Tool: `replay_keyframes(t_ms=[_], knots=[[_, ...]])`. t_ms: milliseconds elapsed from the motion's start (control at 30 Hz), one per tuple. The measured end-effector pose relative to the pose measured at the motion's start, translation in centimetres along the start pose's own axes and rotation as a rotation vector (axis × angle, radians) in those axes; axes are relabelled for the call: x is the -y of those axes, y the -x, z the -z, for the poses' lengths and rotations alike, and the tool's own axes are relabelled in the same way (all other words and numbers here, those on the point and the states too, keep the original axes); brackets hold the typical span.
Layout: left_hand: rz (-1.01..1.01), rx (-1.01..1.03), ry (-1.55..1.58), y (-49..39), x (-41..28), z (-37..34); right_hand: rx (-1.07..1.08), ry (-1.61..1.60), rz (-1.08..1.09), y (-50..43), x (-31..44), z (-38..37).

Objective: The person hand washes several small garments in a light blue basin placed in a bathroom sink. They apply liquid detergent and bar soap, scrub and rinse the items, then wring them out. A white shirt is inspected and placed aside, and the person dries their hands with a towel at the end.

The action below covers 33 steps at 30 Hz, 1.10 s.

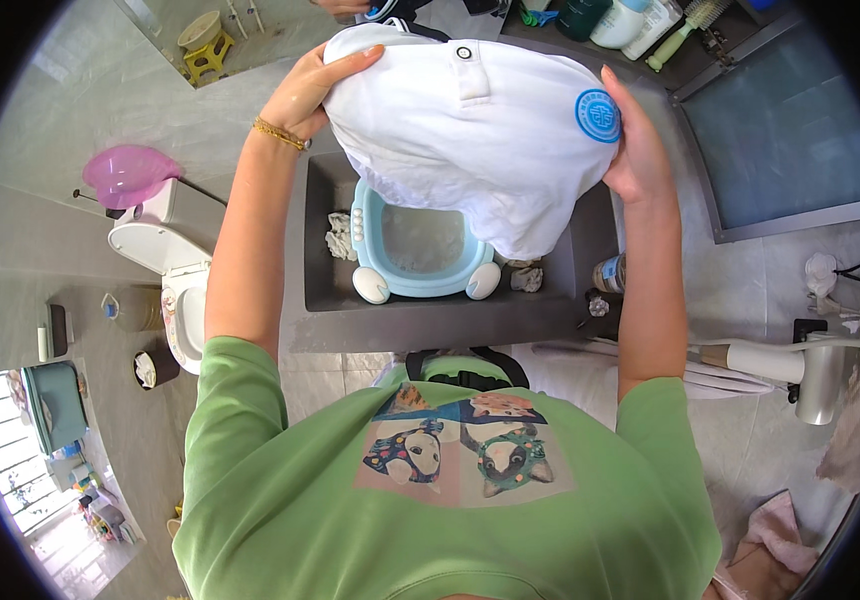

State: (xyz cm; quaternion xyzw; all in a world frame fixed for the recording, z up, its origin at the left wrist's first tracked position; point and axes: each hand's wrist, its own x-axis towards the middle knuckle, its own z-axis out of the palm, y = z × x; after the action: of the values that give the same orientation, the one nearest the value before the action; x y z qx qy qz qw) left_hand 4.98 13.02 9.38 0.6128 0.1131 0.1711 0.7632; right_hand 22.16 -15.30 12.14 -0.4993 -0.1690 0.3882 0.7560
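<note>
A wet-looking white shirt (pixel 467 135) with a buttoned placket and a round blue emblem is stretched between my two hands. My left hand (pixel 306 90) grips it at one upper side, thumb on the cloth. At the other side, beside the emblem, my right hand (pixel 634 146) holds the edge. Beneath the cloth a light blue plastic basin (pixel 430 285) with white feet stands in a dark sink (pixel 437 326), and cloudy water (pixel 426 238) shows inside it. Small crumpled cloths (pixel 340 236) lie in the sink on both sides of the basin.
Bottles (pixel 617 22) and a green-handled brush (pixel 674 46) stand behind the sink, near an open cabinet door (pixel 782 142). A jar (pixel 610 274) sits at the sink's right. To the left is a toilet (pixel 186 300) with a pink basin (pixel 129 174); a hair dryer (pixel 767 364) hangs right.
</note>
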Motion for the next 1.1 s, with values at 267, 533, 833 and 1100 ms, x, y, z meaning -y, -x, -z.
replay_keyframes(t_ms=[267, 533, 833, 1100], knots=[[0.056, 0.009, -0.043, -0.2, 0.1, 0.5, 0.030, 0.238, 0.233, 0.1, 0.6, 0.9], [-0.115, -0.059, -0.289, 1.2, 0.3, 0.1, -0.291, 0.972, 0.840, 0.5, -1.6, 1.7], [-0.168, -0.211, -0.495, 1.1, -0.2, -0.3, -0.325, 0.902, 0.883, -1.0, -1.0, 2.6], [0.019, -0.045, -0.168, 0.6, -0.2, 1.2, -0.265, 0.566, 0.657, -0.5, -1.4, 3.1]])
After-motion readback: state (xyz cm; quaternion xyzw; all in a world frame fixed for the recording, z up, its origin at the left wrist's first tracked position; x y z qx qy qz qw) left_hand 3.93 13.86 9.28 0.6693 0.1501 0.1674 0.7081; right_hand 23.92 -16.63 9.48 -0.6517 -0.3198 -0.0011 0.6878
